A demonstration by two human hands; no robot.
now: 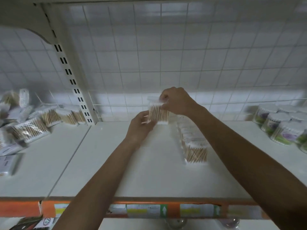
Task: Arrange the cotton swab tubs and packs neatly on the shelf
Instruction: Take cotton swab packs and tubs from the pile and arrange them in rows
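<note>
Dim, greyish light from overhead; pale bands of glare lie on the tiled wall [166, 63]. Motion blur smears the loose packs [31, 128] at left, the tubs [279, 125] at right and the held pack [157, 113]. The shelf edge [149, 200] bows with wide-angle distortion.

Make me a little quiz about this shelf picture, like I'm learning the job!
1. True or false: the left hand and the right hand both hold the clear plastic pack of wooden cotton swabs.
2. Where on the white shelf are the round clear tubs of white swabs? A: left end. B: right end. C: middle.
3. Fill in: the right hand pinches the pack's ____ edge.

Key: 1 true; 2 B; 3 top.
</note>
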